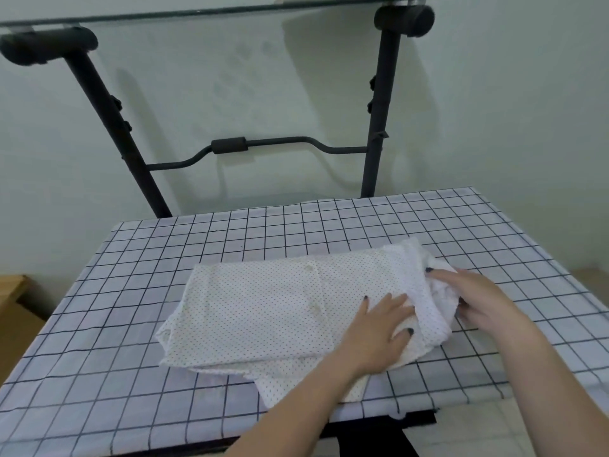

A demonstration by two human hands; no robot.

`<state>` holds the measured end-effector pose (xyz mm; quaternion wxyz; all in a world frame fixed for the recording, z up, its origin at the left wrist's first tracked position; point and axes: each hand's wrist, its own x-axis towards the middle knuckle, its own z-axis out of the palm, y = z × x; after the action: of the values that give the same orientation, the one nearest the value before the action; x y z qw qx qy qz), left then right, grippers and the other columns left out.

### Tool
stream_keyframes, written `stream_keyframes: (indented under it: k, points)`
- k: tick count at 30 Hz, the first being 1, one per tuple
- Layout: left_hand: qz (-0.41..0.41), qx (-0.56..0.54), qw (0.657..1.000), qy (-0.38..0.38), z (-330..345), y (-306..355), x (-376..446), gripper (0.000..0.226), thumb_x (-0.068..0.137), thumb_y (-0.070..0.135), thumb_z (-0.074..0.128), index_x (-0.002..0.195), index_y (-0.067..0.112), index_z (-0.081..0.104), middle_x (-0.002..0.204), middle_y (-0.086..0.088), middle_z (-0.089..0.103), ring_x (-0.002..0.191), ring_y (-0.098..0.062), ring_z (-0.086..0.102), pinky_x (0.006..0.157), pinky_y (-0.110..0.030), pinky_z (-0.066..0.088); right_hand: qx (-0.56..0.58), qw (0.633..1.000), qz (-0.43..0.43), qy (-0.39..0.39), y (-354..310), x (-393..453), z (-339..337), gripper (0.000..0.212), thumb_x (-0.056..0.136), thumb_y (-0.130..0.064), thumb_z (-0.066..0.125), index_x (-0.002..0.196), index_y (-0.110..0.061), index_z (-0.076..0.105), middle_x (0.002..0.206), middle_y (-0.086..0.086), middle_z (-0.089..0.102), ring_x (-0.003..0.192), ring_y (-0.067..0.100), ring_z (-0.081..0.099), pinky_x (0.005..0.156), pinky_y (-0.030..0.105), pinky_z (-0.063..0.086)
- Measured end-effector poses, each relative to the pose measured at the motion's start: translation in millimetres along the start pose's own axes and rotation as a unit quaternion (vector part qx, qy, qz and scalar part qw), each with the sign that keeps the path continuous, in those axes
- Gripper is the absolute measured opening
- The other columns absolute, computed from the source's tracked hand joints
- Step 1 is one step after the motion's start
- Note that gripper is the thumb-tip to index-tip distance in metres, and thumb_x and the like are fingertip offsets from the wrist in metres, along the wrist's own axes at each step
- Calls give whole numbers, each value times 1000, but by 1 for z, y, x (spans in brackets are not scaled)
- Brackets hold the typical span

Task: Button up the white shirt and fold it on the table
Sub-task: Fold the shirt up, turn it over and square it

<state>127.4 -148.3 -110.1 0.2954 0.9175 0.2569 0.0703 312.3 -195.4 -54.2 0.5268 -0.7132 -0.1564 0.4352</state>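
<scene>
you are working in soft, even indoor light coming from above; the black frame (379,103) is casting faint shadows on the wall (230,77). the wide lens is bending lines at the frame's edges, and fine detail is looking slightly soft.

Bare grid-checked cloth-covered counter (131,291) lies left of the folded white dotted shirt (263,308); a black metal frame (375,127) stands behind.
</scene>
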Motion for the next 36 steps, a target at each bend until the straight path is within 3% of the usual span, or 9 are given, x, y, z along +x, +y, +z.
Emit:
stream_keyframes:
  k: [4,8,14,20,24,26,28,31,36]
  points:
    - [-112,-366,921,67,-32,10,-8,44,102,38,31,143,26,40,145,12,43,127,-7,43,110,-32,32,2,991,-97,-96,-18,-29,37,26,91,-15,61,116,-11,66,92,3,75,82,19,69,66,29,50]
    - [-240,-553,784,148,-56,-13,-2,40,102,38,32,128,13,51,129,-11,60,113,-28,60,102,-44,48,-231,946,-207,-100,-8,-48,93,21,95,-36,56,110,-27,66,151,-15,38,134,15,41,106,45,39]
    - [-209,-259,902,276,-90,-33,2,39,102,29,39,140,20,44,144,4,46,130,-14,45,108,-33,37,-527,797,-293,-44,57,-28,138,41,96,-58,30,115,-30,54,164,-3,-1,149,17,-17,121,47,-7]
    - [-65,1,997,39,-79,-27,44,44,104,24,27,147,21,37,160,8,22,150,-14,8,121,-45,-6,-587,741,-325,-31,66,-25,135,80,86,-62,8,155,-23,18,164,2,5,150,23,-13,120,45,-11]
    - [-95,76,993,-10,-66,-57,59,50,104,35,20,154,30,16,162,12,4,150,-17,-6,118,-52,-12,-488,797,-329,-136,57,-33,106,32,97,-43,42,123,-34,60,142,-21,42,141,3,26,120,33,12]
    - [-108,144,984,2,-59,-67,58,52,104,38,16,155,30,6,162,12,-2,150,-19,-8,118,-51,-11,-379,873,-280,-127,39,-33,90,21,96,-33,50,86,-27,68,93,-17,67,82,1,58,84,28,46]
    - [-112,193,974,24,-50,-70,55,54,103,40,11,154,29,1,162,13,-6,150,-19,-8,118,-51,-11,-317,900,-299,-17,21,-25,82,19,96,-26,51,88,-26,68,77,-8,69,58,8,55,59,25,45]
    - [-124,209,968,58,-42,-70,54,54,102,42,7,154,29,0,162,13,-5,150,-20,-7,118,-54,-10,-325,874,-354,71,4,0,95,31,99,-18,44,124,-21,62,124,-4,65,102,12,63,85,25,48]
    - [-129,262,954,67,-37,-75,52,63,101,45,22,154,24,-4,163,10,-4,150,-24,-6,118,-57,-8,-476,814,-332,-10,36,33,126,50,103,-24,22,153,-18,23,162,-5,18,150,13,5,122,42,13]
